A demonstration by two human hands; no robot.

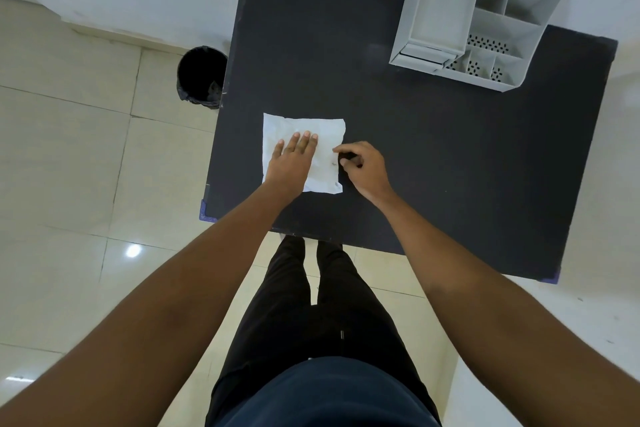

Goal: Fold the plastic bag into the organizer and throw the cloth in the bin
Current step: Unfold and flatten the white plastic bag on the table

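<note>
At the bottom of the frame stand the person's dark trousers [311,305], with both bare forearms reaching up toward the middle. The left hand [291,159] lies flat, fingers together and extended, pressing down on the left half of a white, crinkled, roughly square sheet [325,139] that looks like the folded plastic bag, though its material is hard to tell. The right hand [363,166] is curled, thumb and forefinger pinched at the sheet's right edge. The sheet rests on the left part of a matte black rectangular table [433,166], left of centre in the frame. Further up, at the upper right, a light grey plastic organizer with several open compartments [440,7] stands on the table's far side, well apart from the sheet. At the left, just beside the table's edge, a round bin lined with a black bag [201,76] sits on the pale tiled floor [69,156].
</note>
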